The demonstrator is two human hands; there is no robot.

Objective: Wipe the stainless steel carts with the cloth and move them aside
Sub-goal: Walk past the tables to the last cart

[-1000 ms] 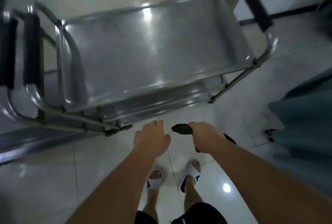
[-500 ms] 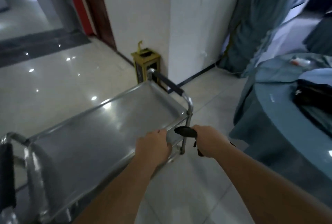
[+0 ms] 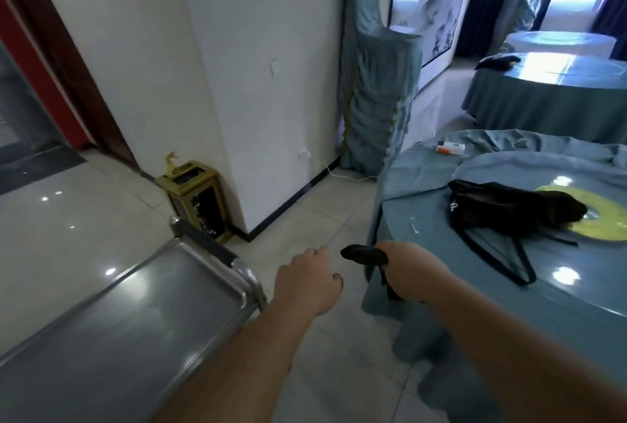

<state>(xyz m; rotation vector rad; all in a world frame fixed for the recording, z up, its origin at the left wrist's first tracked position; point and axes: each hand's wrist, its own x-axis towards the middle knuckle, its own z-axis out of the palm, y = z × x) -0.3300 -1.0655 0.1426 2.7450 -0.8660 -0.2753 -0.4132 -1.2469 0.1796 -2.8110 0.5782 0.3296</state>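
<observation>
The shiny stainless steel cart [image 3: 112,331] with a flat top shelf fills the lower left of the head view, its tubular end rail wrapped in a black foam grip [image 3: 207,243] at the far corner; the left hand [image 3: 305,283] hangs in the air just right of that rail, not touching it, fingers curled loosely inward and holding nothing; the right hand [image 3: 409,271], further right of the cart, is closed round a dark crumpled cloth [image 3: 364,254], one end of which juts out towards the left hand while another end dangles below the fist; beyond the cart's far corner, a gold-framed dark bin [image 3: 195,200] stands against the corner of a white pillar [image 3: 237,66]; well to the right of the cart, a round table draped in blue-grey fabric [image 3: 417,219] carries a black strapped bag [image 3: 505,210] lying partly over a yellow-green ring [image 3: 604,215]; behind the pillar, farther from the cart, a stack of chairs in blue-grey covers [image 3: 373,83] leans by the wall; glossy pale floor tiles [image 3: 68,219] lie under the cart.
</observation>
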